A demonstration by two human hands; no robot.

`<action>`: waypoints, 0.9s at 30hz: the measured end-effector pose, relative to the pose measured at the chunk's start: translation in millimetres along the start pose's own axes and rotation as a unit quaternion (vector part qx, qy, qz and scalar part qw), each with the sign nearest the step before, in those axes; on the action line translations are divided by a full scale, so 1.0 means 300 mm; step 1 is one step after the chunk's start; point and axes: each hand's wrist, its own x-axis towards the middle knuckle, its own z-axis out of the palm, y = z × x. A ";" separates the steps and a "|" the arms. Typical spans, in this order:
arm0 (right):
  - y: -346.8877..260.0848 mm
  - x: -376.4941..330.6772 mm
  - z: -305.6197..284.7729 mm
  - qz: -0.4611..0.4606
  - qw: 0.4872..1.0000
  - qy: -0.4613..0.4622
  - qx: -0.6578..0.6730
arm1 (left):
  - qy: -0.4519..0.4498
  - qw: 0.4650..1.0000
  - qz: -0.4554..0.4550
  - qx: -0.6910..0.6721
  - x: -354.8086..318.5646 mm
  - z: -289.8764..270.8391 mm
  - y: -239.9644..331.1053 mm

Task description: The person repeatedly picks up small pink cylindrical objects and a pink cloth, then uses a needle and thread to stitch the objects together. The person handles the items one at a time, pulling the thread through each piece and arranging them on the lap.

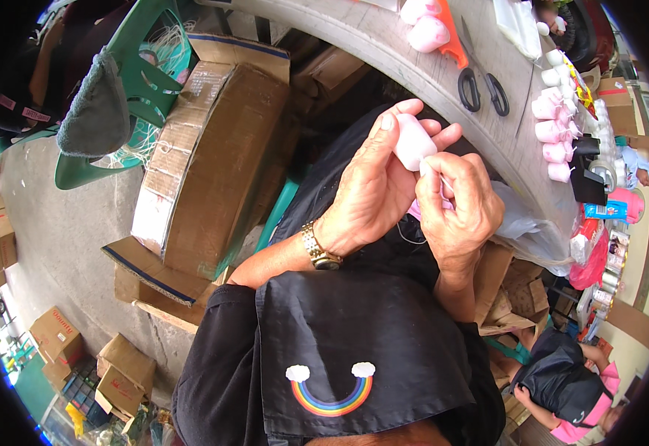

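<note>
Left hand (365, 186) clasps the pink piece (415, 143), upper centre, presumably steadying it; right hand (464, 202) pinches what seems string (445, 181).

The person wears a black shirt, and its black sleeves (216, 357) are wide and loose. Over the front lies a big black bib (369, 312) with a smooth, a bit shiny face and straight sides. On it is a bright rainbow (332, 409), curved like a smile, with a puffy white cloud (297, 373) at each end. A gold watch (311, 241) with a dark, round face goes around the left wrist. The hands (462, 204) are bare.
</note>
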 end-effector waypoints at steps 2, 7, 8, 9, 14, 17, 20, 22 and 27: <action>0.002 -0.002 -0.002 0.003 1.000 -0.003 -0.005 | -0.006 0.999 0.020 0.028 -0.001 -0.001 -0.009; 0.014 0.000 -0.011 0.000 0.999 0.032 -0.019 | -0.030 0.988 0.055 0.140 -0.007 0.006 -0.005; 0.015 -0.001 -0.021 0.005 1.000 0.029 -0.001 | -0.045 0.985 0.064 0.151 -0.005 0.006 0.002; 0.016 -0.001 -0.028 0.012 1.000 0.023 0.017 | -0.047 0.983 0.069 0.161 -0.005 0.007 0.007; 0.015 -0.014 -0.052 0.120 0.985 0.020 0.125 | -0.042 0.972 0.066 0.224 -0.011 0.009 0.010; 0.016 -0.030 -0.046 0.228 0.944 -0.004 0.239 | -0.039 0.971 0.065 0.225 -0.015 0.014 0.003; 0.049 -0.039 -0.061 0.197 0.932 -0.057 0.298 | -0.026 0.966 0.091 0.240 -0.017 0.022 0.009; 0.067 -0.050 -0.081 0.198 0.916 -0.084 0.339 | -0.018 0.959 0.105 0.264 -0.014 0.026 0.014; 0.070 -0.085 -0.093 0.276 0.880 -0.012 0.386 | -0.045 0.949 0.105 0.294 -0.014 0.033 -0.016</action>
